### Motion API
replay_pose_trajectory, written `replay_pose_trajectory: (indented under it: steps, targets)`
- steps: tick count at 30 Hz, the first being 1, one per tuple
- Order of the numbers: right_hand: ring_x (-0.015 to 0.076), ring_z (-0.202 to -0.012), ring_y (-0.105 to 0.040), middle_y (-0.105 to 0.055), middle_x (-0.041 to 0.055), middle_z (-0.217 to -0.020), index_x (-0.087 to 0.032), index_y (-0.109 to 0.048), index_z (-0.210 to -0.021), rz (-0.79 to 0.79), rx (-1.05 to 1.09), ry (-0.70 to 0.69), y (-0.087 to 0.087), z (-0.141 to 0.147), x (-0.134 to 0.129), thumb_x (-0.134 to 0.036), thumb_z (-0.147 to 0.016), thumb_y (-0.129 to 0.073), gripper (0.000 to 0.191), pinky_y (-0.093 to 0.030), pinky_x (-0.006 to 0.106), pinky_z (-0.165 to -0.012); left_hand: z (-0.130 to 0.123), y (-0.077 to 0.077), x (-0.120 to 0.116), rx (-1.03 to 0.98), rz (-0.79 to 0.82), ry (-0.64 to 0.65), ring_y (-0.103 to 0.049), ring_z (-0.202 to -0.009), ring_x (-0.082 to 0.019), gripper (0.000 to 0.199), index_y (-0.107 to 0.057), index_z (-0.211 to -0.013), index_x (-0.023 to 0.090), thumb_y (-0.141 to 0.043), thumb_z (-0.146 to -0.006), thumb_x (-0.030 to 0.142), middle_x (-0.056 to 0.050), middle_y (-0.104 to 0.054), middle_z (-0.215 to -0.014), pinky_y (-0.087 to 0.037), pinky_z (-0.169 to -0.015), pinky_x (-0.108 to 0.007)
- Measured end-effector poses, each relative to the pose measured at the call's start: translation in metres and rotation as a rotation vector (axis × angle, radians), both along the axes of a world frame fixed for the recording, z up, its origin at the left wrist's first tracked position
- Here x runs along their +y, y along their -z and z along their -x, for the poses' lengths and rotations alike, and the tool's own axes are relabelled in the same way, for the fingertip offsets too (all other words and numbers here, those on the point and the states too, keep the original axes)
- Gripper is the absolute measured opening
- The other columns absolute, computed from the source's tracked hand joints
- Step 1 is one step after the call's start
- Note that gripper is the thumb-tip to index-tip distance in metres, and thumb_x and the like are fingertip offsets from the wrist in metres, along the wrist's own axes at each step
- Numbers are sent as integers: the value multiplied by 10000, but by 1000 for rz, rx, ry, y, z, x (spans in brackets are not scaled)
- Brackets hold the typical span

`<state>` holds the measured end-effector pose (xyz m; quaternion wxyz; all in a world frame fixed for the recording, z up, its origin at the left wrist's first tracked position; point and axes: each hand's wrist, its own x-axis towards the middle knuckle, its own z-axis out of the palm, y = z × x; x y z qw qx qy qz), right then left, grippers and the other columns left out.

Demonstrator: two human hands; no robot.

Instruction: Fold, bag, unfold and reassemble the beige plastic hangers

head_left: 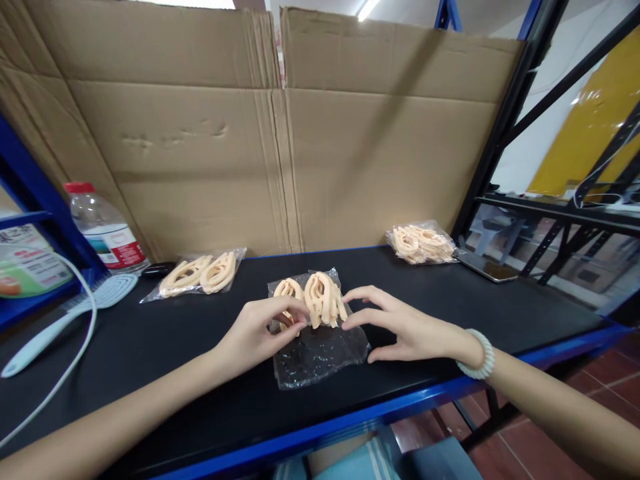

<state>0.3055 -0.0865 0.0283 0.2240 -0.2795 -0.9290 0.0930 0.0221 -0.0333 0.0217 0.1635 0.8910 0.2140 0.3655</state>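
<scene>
On the black table in front of me lies a clear plastic bag (320, 360) holding two bundles of beige, ring-shaped pieces, a larger right bundle (324, 300) and a left bundle (289, 288). The bag's lower part lies flat without pieces in it. My left hand (267, 327) comes in over the left bundle and partly hides it; its thumb and index finger pinch the bag between the two bundles. My right hand (400, 325) is beside the bag's right edge, with fingers apart and curved, fingertips close to the right bundle.
A packed bag of beige rings (200, 273) lies at back left, another bag (420, 243) at back right beside a phone-like flat device (486, 265). At left are a bottle (107, 230), a pale blue hairbrush (75, 320) and a white cable (83, 347). Cardboard (200, 160) walls the back.
</scene>
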Motion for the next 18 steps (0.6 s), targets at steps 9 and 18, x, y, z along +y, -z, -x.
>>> replay_pose_trajectory:
  steps: [9,18]
  targets:
    - [196,-1107,-517,-542,123,-1174,-172,-572,-846,-3,244,-53,3,20,7,-197,-890,-554,54,-431,364,-950,3,-11,3,60,165,-5,-640,-706,-123,125,-648,-928,167,-571,-829,167,-20,-679,-824,-555,-647,-220]
    - [137,-722,-608,-666,27,-795,-193,-460,-811,350,503,176,9,31,16,-266,-921,-486,135,-483,283,-691,6,-11,7,192,165,-13,-599,-634,-116,164,-620,-978,198,-542,-834,207,3,-676,-778,-483,-603,-220]
